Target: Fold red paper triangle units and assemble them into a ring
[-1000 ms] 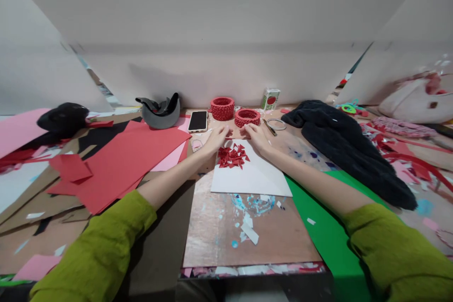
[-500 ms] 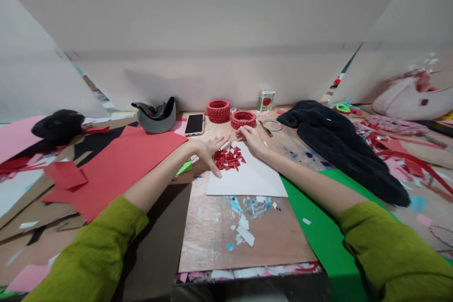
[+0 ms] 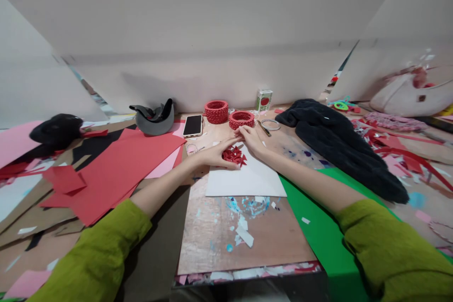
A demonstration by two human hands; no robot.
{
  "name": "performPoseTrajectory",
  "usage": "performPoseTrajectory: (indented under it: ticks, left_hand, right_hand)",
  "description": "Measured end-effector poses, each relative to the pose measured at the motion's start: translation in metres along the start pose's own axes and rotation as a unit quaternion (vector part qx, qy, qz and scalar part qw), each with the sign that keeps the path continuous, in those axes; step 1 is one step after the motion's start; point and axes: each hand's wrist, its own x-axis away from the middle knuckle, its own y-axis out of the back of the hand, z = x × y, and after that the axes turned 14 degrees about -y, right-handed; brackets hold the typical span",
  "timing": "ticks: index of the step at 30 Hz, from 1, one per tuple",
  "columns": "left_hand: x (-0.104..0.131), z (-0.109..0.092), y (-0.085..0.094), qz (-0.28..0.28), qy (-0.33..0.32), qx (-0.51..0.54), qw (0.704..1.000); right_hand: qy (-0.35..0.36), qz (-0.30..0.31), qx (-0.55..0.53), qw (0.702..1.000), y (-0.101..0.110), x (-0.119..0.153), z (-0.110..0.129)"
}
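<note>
A pile of small folded red paper pieces [image 3: 234, 155] lies at the far end of a white sheet [image 3: 245, 180]. My left hand [image 3: 216, 155] rests flat on the sheet's left side, fingers spread, curving around the pile and touching it. My right hand [image 3: 252, 139] sits just beyond the pile, fingers bent down at the sheet's far edge, close to the nearer red woven paper ring [image 3: 241, 119]. Whether the right hand pinches a piece is hidden. A second, taller red ring [image 3: 215, 111] stands behind.
A phone [image 3: 193, 125] and a grey cap [image 3: 153, 118] lie at the back left. Large red [image 3: 116, 170] and pink paper sheets cover the left. A black garment [image 3: 339, 146] and a green sheet [image 3: 318, 226] are on the right. A small carton [image 3: 264, 100] stands by the wall.
My left hand swung in from the sheet's left edge and pushed the red pieces into a tighter pile. My right hand stayed at the far edge.
</note>
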Motion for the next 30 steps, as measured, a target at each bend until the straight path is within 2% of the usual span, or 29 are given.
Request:
performPoseTrajectory:
  ticks: [6,10,12,15,17,24,30]
  left_hand:
    - [-0.007,-0.011,-0.011,-0.123,-0.001,0.080,0.989]
    - [-0.008,-0.006,-0.015,-0.226,0.034,0.045,0.972]
    - [-0.008,-0.002,-0.016,-0.257,0.037,0.022,0.966]
    - [-0.008,0.004,-0.017,-0.286,0.030,0.005,0.958]
    - [-0.008,0.006,-0.017,-0.305,0.027,-0.006,0.952]
    - [-0.007,0.014,-0.017,-0.348,0.028,-0.029,0.937]
    - [-0.005,0.016,-0.017,-0.366,0.035,-0.027,0.929]
  right_hand:
    - [0.043,-0.032,0.068,0.996,0.003,-0.004,0.002]
    - [0.101,-0.053,0.167,0.979,0.025,-0.016,0.014]
    - [0.124,-0.070,0.222,0.965,0.040,-0.027,0.018]
    - [0.143,-0.081,0.299,0.940,0.057,-0.044,0.018]
    - [0.152,-0.065,0.339,0.926,0.062,-0.053,0.019]
    - [0.169,0.029,0.415,0.893,0.058,-0.064,0.033]
    - [0.152,0.049,0.446,0.881,0.056,-0.067,0.033]
